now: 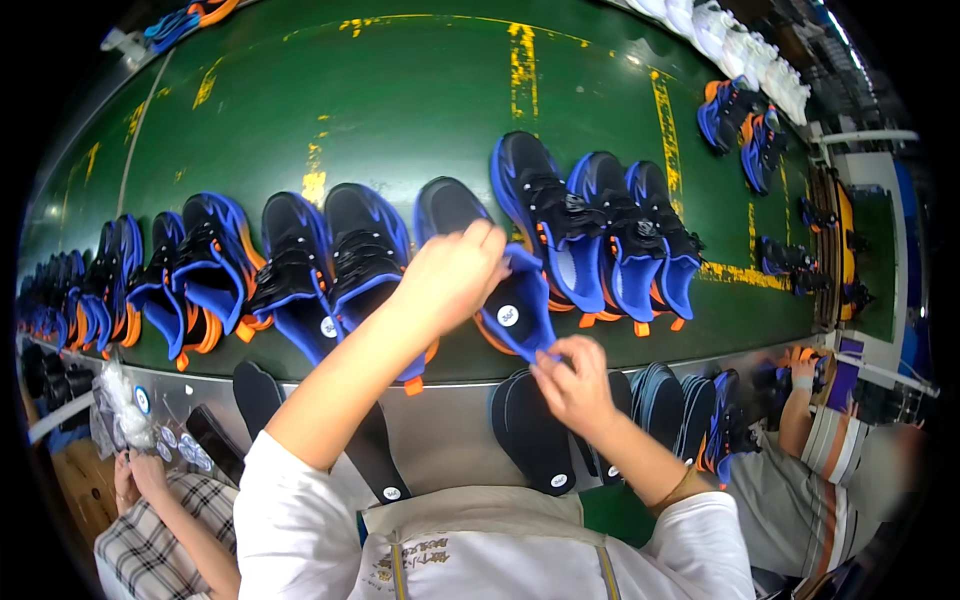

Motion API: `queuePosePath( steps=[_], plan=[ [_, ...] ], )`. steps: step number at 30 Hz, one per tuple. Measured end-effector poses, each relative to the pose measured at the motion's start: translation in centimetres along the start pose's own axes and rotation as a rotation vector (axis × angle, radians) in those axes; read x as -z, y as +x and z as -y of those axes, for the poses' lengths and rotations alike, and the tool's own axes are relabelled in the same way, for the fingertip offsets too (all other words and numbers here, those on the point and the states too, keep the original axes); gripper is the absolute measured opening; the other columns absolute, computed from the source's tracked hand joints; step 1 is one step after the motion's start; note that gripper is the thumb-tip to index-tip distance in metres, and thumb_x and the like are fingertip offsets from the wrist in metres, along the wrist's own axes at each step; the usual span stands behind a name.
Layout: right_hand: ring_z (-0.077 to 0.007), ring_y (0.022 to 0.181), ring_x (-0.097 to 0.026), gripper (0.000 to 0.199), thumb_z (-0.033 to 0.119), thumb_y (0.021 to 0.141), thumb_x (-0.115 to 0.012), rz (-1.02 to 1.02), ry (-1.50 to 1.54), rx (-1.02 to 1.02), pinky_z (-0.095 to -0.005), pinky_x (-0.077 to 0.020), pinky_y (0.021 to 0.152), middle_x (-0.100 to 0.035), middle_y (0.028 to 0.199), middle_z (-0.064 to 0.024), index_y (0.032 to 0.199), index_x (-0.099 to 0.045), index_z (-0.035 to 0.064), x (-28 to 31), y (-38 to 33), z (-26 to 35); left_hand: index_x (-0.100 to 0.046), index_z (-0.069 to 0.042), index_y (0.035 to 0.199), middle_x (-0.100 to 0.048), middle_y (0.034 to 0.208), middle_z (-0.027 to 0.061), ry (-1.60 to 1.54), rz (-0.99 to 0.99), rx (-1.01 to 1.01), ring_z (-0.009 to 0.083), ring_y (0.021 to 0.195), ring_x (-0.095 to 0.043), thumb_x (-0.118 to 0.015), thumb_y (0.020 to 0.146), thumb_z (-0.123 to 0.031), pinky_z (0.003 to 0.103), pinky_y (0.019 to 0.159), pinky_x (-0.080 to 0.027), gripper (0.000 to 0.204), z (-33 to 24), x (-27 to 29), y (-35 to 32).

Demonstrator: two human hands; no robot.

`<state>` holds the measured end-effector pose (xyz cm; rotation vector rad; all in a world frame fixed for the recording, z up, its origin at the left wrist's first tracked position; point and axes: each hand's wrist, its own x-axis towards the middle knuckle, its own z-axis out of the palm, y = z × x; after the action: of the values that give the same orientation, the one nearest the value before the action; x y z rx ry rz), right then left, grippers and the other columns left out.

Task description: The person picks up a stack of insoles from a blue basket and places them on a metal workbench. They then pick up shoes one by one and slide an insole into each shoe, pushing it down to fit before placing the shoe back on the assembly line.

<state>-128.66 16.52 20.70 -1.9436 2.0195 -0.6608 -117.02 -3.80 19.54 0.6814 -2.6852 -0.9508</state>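
Note:
A black and blue sneaker (447, 203) lies on the green belt in front of me, its toe pointing away. My left hand (455, 275) is closed over its lace area, covering the middle of the shoe. With fingers pinched, my right hand (578, 385) grips the blue heel collar. Inside the opening a round white sticker (508, 316) shows on the insole. Close on the left stands another sneaker (365, 240), partly behind my left forearm. On the right, a sneaker (545, 215) with dark laces sits beside the held one.
More sneakers (210, 250) line the green belt (400, 90) with yellow markings. Black insoles (530, 430) lie along the metal ledge (430, 430) near me. Co-workers' hands show at left (140, 475) and right (803, 365). White shoes (735, 45) stand at the far right.

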Motion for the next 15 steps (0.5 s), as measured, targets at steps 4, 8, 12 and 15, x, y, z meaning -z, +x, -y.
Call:
queuePosePath(
  steps=[4, 8, 12, 15],
  plan=[
    [-0.0293, 0.091, -0.052, 0.028, 0.002, 0.07, -0.064, 0.028, 0.141, -0.116, -0.0391, -0.0431, 0.078, -0.051, 0.1, -0.0101, 0.098, -0.058, 0.0038, -0.8, -5.0, 0.1, -0.05, 0.001, 0.098, -0.051, 0.076, 0.012, 0.04, -0.027, -0.185, 0.0279, 0.061, -0.055, -0.065, 0.071, -0.015, 0.035, 0.054, -0.044, 0.035, -3.5, 1.2, -2.6],
    [-0.0292, 0.112, -0.044, 0.039, 0.005, 0.077, -0.056, 0.071, -0.028, -0.205, -0.045, -0.0303, 0.095, -0.047, 0.119, -0.0156, 0.115, -0.049, 0.0039, 2.0, -7.9, 1.3, -0.05, 0.0, 0.099, -0.049, 0.068, 0.0085, 0.37, -0.009, -0.17, 0.0247, 0.055, -0.052, -0.066, 0.069, -0.011, 0.034, 0.051, -0.041, 0.036, -2.3, 2.8, -2.6],
    [-0.0361, 0.112, -0.042, 0.036, 0.013, 0.077, -0.059, -0.149, -0.374, -0.606, -0.0484, -0.0284, 0.094, -0.045, 0.119, -0.0215, 0.109, -0.049, 0.0007, 7.4, -13.7, -1.2, -0.051, -0.001, 0.103, -0.056, 0.08, 0.0147, 0.381, -0.063, 0.031, 0.0312, 0.065, -0.057, -0.056, 0.079, -0.013, 0.038, 0.058, -0.045, 0.027, -1.9, 5.9, 0.5],
    [-0.0395, 0.108, -0.044, 0.045, 0.022, 0.069, -0.069, 0.135, -0.222, -1.069, -0.0446, -0.0355, 0.09, -0.045, 0.117, -0.0244, 0.104, -0.048, 0.0018, 10.5, -21.0, -3.0, -0.051, -0.002, 0.107, -0.058, 0.091, 0.0162, 0.123, -0.19, 0.022, 0.0296, 0.072, -0.059, -0.051, 0.079, -0.008, 0.036, 0.065, -0.047, 0.029, -4.0, 5.8, 3.1]
  ],
)
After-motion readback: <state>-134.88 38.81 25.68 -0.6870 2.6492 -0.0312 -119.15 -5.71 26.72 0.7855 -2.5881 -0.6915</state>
